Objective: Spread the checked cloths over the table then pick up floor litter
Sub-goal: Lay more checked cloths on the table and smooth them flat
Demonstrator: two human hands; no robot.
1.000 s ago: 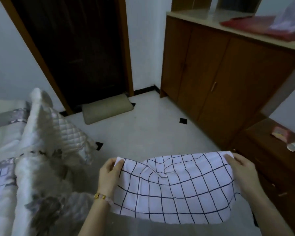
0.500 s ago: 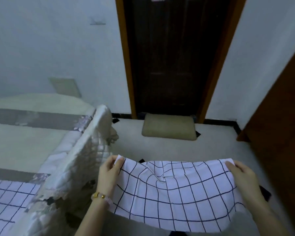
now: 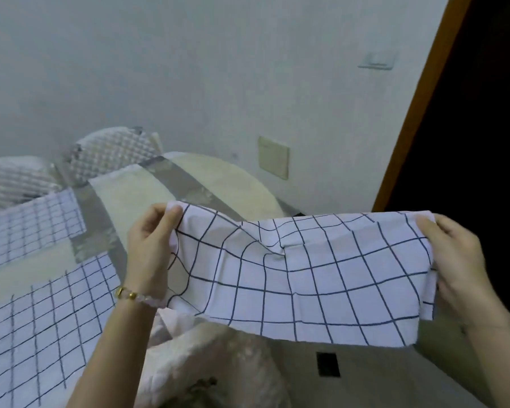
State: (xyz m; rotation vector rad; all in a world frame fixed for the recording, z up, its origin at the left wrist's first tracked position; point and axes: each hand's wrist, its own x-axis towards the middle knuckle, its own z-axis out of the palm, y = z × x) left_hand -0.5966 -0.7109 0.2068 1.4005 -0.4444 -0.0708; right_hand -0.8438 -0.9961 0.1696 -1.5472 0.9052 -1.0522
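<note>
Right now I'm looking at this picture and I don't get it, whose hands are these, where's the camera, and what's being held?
There is no machine: these are a person's bare hands, filmed by a wide-angle camera worn on the head, looking forward and down. The left hand and right hand each grip a top corner of the held cloth, white with dark checks, stretched in the air. On the round table lie a far cloth and a near cloth, checked too.
</note>
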